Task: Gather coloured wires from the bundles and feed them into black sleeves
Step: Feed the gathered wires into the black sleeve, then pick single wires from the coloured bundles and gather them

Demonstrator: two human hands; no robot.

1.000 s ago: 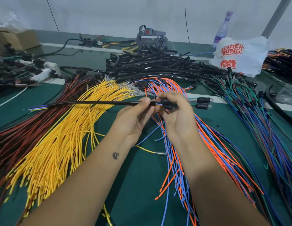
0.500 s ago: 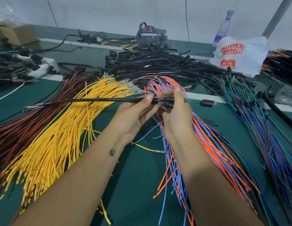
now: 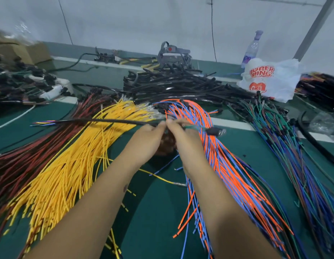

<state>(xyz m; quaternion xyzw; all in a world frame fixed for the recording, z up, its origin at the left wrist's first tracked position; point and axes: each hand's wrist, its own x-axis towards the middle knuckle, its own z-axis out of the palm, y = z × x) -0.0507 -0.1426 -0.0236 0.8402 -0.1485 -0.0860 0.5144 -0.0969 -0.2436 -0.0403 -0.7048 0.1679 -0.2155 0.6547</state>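
- Green matting (image 3: 158, 217) covered the bench in the head view, with a pale wall along the top of the frame and a white printed bag (image 3: 269, 79) and a clear bottle (image 3: 253, 47) at the upper right.
- Bundles fanned across the mat: dark red wires (image 3: 31, 156) at far left, yellow wires (image 3: 69, 165) beside them, orange and blue wires (image 3: 227, 165) right of centre, and green and blue wires (image 3: 293, 146) at far right. A heap of black sleeves (image 3: 181, 85) lay behind them at upper centre.
- One black sleeve (image 3: 110, 121) was held level just above centre, running leftward over the yellow bundle. Coloured wire ends (image 3: 43, 123) stuck out of its left end, so the feed looked nearly through.
- The left hand (image 3: 149, 135) pinched the sleeve's right end, fingertips closed on it.
- The right hand (image 3: 181, 131) met it fingertip to fingertip and pinched the wires just where they entered the sleeve. A dark connector (image 3: 215, 131) trailed on those wires to its right.
- Motion blur hid exactly how each finger lay.
- To finish the step well, I judged the sleeve should be kept straight and steady by the left hand while the right pushed the wires in short strokes, gripping close to the mouth so they would not buckle.
- Care seemed needed that the connector stopped clean against the sleeve and that no loose strand from the bundles below got caught.
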